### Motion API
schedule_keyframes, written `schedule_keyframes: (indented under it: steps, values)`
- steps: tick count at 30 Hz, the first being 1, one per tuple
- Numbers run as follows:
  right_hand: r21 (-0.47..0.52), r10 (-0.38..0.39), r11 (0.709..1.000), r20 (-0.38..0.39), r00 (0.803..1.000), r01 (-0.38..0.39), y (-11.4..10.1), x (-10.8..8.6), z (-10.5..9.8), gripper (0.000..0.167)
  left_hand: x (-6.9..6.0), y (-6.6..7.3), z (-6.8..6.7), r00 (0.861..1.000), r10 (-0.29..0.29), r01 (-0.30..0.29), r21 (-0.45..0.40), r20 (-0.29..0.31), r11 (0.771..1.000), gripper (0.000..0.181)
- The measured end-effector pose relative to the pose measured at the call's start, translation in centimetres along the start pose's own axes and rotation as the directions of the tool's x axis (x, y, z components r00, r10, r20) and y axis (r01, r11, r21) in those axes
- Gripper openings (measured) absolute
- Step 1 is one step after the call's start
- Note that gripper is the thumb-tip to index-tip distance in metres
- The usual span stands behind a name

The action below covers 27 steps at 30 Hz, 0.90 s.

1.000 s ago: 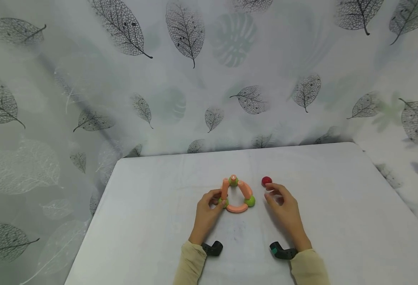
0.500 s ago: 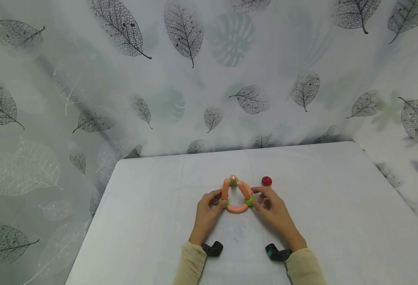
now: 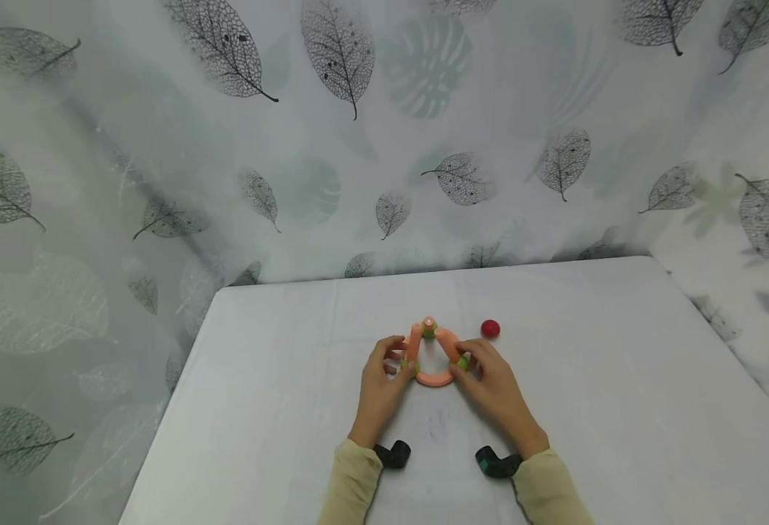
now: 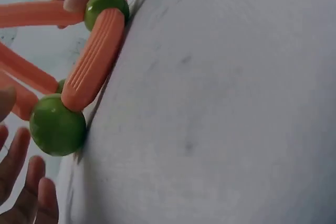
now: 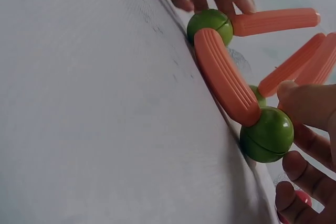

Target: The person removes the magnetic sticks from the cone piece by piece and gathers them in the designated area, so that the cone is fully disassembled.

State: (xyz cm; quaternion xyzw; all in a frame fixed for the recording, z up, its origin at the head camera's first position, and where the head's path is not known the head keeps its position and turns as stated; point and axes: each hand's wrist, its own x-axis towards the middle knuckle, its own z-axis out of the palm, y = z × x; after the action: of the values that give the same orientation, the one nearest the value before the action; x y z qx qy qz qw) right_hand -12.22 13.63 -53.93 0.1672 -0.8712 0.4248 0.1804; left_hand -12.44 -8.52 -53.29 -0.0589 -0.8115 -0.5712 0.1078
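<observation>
Head view: left hand (image 3: 382, 375) and right hand (image 3: 494, 383) each pinch the frame (image 3: 435, 380), on tabletop (image 3: 259, 401); red ball (image 3: 490, 329) just beyond right hand.
Left wrist: orange rod (image 4: 95, 59) joins two green balls (image 4: 58, 127).
Right wrist: thumb (image 5: 310, 105) on a raised rod (image 5: 321, 62).

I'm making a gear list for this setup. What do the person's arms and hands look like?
Beige sleeves cover both forearms, the left sleeve and right sleeve. Each wrist wears an angled black unit: left unit, right unit, the latter with a small green patch. The left hand and right hand are gloveless.
</observation>
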Motion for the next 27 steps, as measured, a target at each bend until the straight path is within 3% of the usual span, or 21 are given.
schedule_keyframes:
  steps: [4, 6, 9, 12, 19, 21, 27]
  values:
    - [-0.015, 0.003, 1.0, -0.021, 1.0, -0.003, -0.2, 0.2, -0.1, 0.036, -0.3, 2.2, 0.3, 0.988, 0.067, -0.052, 0.105, -0.142, 0.993, 0.035]
    - [-0.017, 0.001, 1.0, -0.028, 1.0, -0.001, -0.2, 0.2, 0.0, 0.034, -0.7, 3.2, 0.5, 0.979, 0.127, -0.103, 0.15, -0.16, 0.983, 0.031]
    - [-0.013, 0.0, 1.0, -0.034, 0.999, 0.0, -0.1, 0.3, 0.1, 0.033, -1.3, 4.2, 1.0, 0.971, 0.217, -0.192, 0.212, -0.098, 0.958, 0.028]
    - [0.004, -0.003, 1.0, -0.044, 0.999, 0.004, 0.0, 0.3, 0.1, 0.033, -1.8, 4.7, 1.7, 0.963, 0.268, -0.255, 0.281, -0.01, 0.925, 0.024]
    - [0.044, -0.017, 0.999, -0.074, 0.997, 0.02, 0.0, 0.3, 0.1, 0.032, -2.4, 4.7, 3.1, 0.962, 0.264, -0.269, 0.44, 0.075, 0.857, 0.02]
    - [0.045, -0.021, 0.999, -0.078, 0.997, 0.025, 0.0, 0.2, 0.1, 0.032, -2.4, 4.6, 3.4, 0.956, 0.279, -0.29, 0.473, 0.095, 0.832, 0.02]
    - [0.042, -0.02, 0.999, -0.075, 0.997, 0.024, 0.0, 0.1, 0.1, 0.031, -2.5, 4.5, 4.4, 0.941, 0.315, -0.322, 0.602, 0.122, 0.73, 0.023]
